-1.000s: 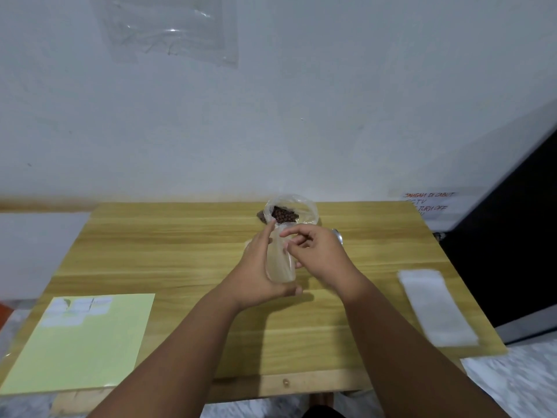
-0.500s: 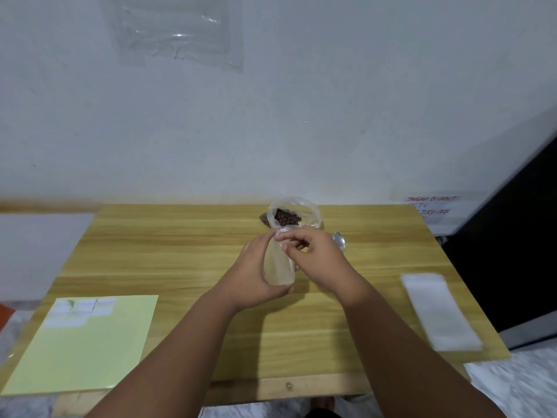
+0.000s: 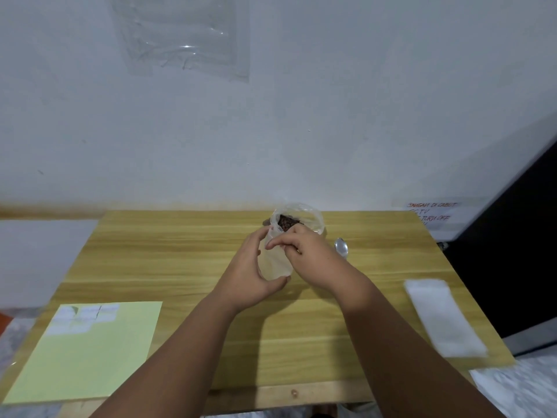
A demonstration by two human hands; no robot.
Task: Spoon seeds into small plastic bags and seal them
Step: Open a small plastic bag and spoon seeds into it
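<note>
At mid-table, the left hand cups a small bag while the right hand pinches its top edge, seemingly opening it. It looks empty. The seeds sit just beyond and the spoon lies untouched at right. No filled bags show, so filling and sealing both remain.

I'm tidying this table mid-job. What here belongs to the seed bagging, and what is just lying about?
Job: small bag, held in left hand and right hand; seed bag; spoon; stack of empty bags.
Lying about: green sheet; plastic sheet on wall; wall notice.
</note>
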